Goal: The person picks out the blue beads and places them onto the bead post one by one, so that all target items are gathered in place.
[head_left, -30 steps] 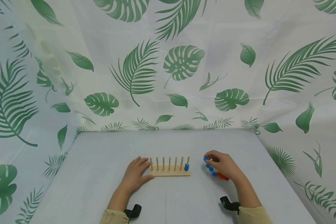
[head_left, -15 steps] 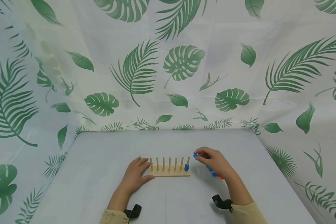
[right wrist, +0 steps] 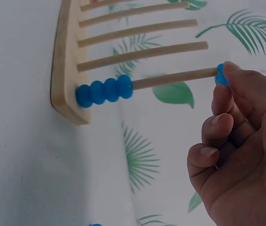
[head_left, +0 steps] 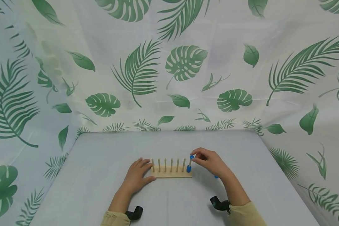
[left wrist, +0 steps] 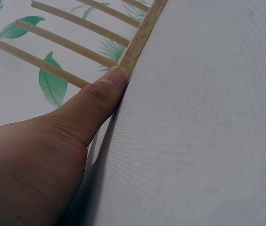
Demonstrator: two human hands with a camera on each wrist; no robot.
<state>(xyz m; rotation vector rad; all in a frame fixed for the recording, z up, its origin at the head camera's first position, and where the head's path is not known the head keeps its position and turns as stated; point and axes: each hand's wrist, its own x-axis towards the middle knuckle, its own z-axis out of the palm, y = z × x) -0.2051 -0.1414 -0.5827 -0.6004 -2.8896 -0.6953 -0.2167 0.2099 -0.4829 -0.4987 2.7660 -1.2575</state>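
Observation:
The wooden peg board (head_left: 170,174) lies on the table with a row of upright pegs. My left hand (head_left: 135,176) grips its left end, thumb (left wrist: 109,82) against the front edge and fingers around the back. With thumb and index finger, my right hand (head_left: 210,161) pinches a blue bead (right wrist: 221,75) at the tip of the rightmost peg (right wrist: 175,77). Several blue beads (right wrist: 105,90) sit stacked at the base of that peg. The other pegs in view carry no beads.
A loose blue bead (head_left: 216,176) shows beside my right forearm, which hides the spot where other beads lay. White cloth covers the table (head_left: 107,147). Leaf-printed curtains (head_left: 186,94) rise behind and at both sides. A black device (head_left: 219,204) is strapped to each wrist.
My right hand has picked up a blue bead from the loose row and carried it left to the tip of the rightmost peg. The left hand and the board stay in place.

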